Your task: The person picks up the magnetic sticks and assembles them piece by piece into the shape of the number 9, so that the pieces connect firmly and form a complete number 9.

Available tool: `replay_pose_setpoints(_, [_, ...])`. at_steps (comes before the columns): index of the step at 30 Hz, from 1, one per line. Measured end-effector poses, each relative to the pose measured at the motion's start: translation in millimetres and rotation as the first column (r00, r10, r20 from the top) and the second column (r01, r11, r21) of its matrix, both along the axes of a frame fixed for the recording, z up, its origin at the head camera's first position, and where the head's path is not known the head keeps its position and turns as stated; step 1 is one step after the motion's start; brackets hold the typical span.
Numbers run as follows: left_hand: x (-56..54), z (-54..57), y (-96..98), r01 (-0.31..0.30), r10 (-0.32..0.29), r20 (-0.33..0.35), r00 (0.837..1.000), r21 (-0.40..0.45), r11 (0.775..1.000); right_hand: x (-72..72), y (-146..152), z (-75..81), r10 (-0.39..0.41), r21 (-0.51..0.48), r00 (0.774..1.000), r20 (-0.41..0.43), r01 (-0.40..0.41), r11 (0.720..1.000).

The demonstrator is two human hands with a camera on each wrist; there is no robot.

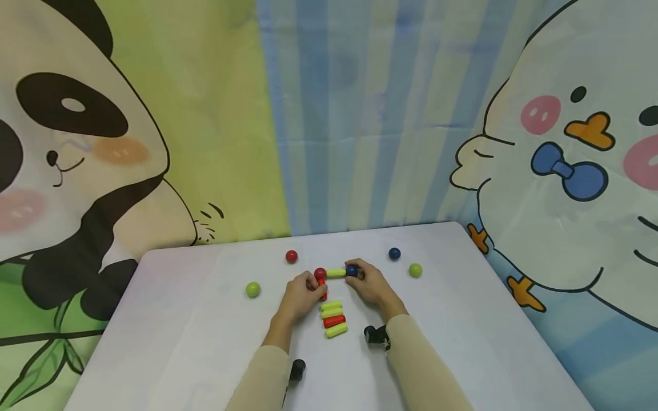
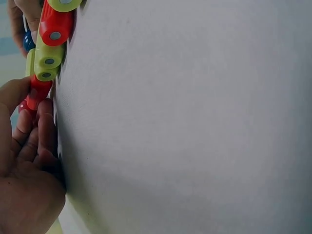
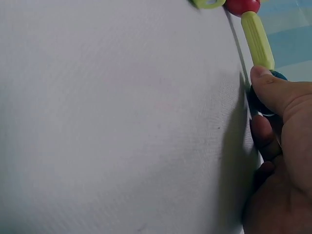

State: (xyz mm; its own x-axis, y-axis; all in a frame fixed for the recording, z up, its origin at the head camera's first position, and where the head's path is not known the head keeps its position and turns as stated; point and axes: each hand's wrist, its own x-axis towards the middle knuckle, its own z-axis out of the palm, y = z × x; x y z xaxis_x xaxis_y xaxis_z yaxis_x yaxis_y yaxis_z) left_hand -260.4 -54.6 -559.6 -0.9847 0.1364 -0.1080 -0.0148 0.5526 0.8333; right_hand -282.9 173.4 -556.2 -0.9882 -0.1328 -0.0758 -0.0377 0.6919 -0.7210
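A red ball (image 1: 320, 273) joins a yellow-green magnetic rod (image 1: 336, 273) and a red magnetic rod (image 1: 323, 294) at a corner. Between thumb and fingers, my left hand (image 1: 300, 295) pinches the red rod; the left wrist view shows this grip on the red rod (image 2: 40, 91) closely. At the yellow-green rod's other end sits a blue ball (image 1: 352, 270), which my right hand (image 1: 371, 283) holds by thumb and fingers. In the right wrist view the thumb partly covers the blue ball (image 3: 263, 101). The red ball's underside is hidden.
Between the forearms lie several loose rods, yellow-green (image 1: 336, 330) and red (image 1: 334, 321), in a column. Farther out on the white table (image 1: 195, 319) are a red ball (image 1: 291, 256), a blue ball (image 1: 394, 253) and two green balls (image 1: 253, 289), one per side.
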Motion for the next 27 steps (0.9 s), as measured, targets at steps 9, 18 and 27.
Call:
replay_pose_setpoints(9, [4.0, -3.5, 1.8, 0.004, -0.004, -0.011, 1.000, 0.005, 1.000, 3.3, 3.5, -2.0, 0.012, -0.012, 0.999, 0.030, -0.012, 1.000])
replay_pose_setpoints(18, [-1.0, -1.5, -0.2, 0.001, -0.001, -0.009, 1.000, -0.004, 1.000, -0.9, 1.0, 3.8, 0.035, 0.010, 0.999, 0.004, -0.035, 0.999])
replay_pose_setpoints(27, [-14.6, 9.2, -12.4, 0.154, -0.152, 0.034, 0.988, -0.079, 0.985, -1.8, -0.6, 22.8, 0.025, 0.084, 0.998, -0.061, -0.020, 0.996])
